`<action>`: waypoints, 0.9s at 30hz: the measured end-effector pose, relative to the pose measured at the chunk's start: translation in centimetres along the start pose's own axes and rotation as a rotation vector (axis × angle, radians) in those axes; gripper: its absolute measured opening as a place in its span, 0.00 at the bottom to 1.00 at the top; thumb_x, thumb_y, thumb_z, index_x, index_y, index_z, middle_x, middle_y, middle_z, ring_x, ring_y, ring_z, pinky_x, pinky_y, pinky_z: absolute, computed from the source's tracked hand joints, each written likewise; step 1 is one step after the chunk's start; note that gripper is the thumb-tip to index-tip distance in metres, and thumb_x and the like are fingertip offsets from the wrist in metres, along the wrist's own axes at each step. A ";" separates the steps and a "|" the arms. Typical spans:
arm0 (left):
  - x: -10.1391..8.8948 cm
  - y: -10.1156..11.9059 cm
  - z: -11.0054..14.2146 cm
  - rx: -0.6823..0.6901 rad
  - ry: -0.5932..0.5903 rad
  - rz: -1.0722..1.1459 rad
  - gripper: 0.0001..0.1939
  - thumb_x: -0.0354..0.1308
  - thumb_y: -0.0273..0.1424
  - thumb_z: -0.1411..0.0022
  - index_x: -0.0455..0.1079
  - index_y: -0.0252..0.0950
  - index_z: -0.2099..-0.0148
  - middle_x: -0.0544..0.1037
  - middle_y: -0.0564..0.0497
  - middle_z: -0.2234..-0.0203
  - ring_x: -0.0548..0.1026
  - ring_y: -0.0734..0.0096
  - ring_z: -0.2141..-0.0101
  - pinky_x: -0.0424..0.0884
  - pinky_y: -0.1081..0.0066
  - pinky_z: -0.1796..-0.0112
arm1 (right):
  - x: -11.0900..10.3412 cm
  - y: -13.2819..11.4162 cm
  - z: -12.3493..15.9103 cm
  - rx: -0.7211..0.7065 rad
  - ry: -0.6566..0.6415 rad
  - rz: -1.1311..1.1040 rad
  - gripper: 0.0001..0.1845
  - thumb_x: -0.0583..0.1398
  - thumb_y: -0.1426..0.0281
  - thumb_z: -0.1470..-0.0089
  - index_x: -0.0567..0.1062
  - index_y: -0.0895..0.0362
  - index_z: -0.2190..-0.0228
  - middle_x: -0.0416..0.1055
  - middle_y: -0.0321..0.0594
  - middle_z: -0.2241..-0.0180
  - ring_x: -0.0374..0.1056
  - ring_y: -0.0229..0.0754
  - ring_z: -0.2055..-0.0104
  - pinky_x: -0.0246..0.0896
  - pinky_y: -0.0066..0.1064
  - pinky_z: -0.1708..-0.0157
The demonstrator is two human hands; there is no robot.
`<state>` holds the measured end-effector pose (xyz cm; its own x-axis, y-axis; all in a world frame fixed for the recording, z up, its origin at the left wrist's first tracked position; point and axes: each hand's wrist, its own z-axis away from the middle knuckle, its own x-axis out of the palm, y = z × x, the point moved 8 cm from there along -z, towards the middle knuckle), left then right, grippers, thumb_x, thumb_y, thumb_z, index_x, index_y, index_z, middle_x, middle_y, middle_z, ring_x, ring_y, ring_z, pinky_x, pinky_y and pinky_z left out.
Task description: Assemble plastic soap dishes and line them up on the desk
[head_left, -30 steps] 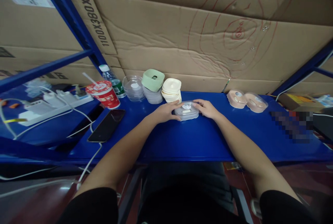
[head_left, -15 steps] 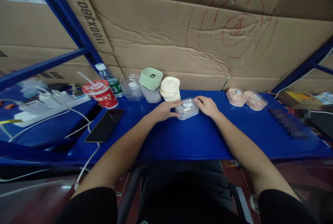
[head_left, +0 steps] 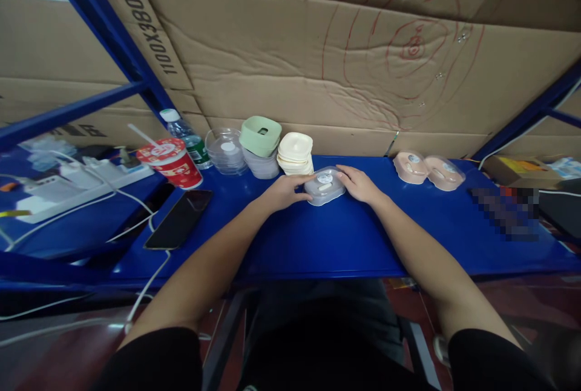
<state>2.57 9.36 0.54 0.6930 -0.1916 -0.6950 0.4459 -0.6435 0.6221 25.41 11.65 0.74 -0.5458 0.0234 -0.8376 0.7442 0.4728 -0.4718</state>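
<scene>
A small grey box with a clear domed lid point(head_left: 325, 188) lies on the blue table, a round white label and a small pale oval piece on top. My left hand point(head_left: 287, 191) grips its left side, fingers behind and thumb in front. On the opposite side, my right hand point(head_left: 356, 183) presses its fingers against the lid's right edge. Just behind stands a stack of cream lids point(head_left: 296, 152). Left of that are a green square container point(head_left: 260, 135) on a stack of grey ones point(head_left: 261, 164), and nested clear plastic covers point(head_left: 226, 152).
Two pink lidded boxes point(head_left: 445, 173) sit at the back right. At left are a red paper cup point(head_left: 175, 164) with a straw, a water bottle point(head_left: 193, 143), a phone point(head_left: 178, 220) and a power strip point(head_left: 86, 188) with cables. Cardboard point(head_left: 272, 46) walls the back.
The view has shifted slightly, moving items at left a little further left. Both hands keep their hold on the grey box, which looks slightly turned.
</scene>
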 end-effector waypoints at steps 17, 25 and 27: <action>0.1 1.1 0.0 0.143 0.042 -0.142 0.28 0.72 0.29 0.38 0.76 0.40 0.37 0.82 0.43 0.43 0.84 0.65 0.55 0.78 0.61 0.46 | -1.4 -2.0 0.3 -0.131 0.188 0.131 0.33 0.44 0.52 0.26 0.77 0.56 0.40 0.75 0.52 0.39 0.69 0.58 0.35 0.64 0.56 0.34; 0.4 1.6 0.1 -0.032 0.097 -0.121 0.18 0.70 0.33 0.35 0.81 0.41 0.43 0.88 0.48 0.57 0.86 0.62 0.57 0.80 0.64 0.50 | -1.1 -2.9 0.6 -0.186 0.091 0.147 0.42 0.49 0.38 0.32 0.73 0.56 0.36 0.70 0.54 0.34 0.66 0.60 0.32 0.60 0.56 0.32; 0.5 1.3 0.0 -0.092 0.091 -0.066 0.18 0.70 0.32 0.35 0.81 0.43 0.44 0.88 0.49 0.57 0.86 0.61 0.57 0.80 0.63 0.50 | -1.0 -2.8 0.6 -0.186 0.062 0.132 0.46 0.48 0.36 0.34 0.71 0.57 0.34 0.68 0.55 0.32 0.64 0.60 0.30 0.58 0.56 0.30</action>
<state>3.46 8.41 1.00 0.7069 -0.0807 -0.7027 0.5393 -0.5814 0.6092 24.08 9.73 2.70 -0.4753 0.1469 -0.8674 0.7301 0.6160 -0.2958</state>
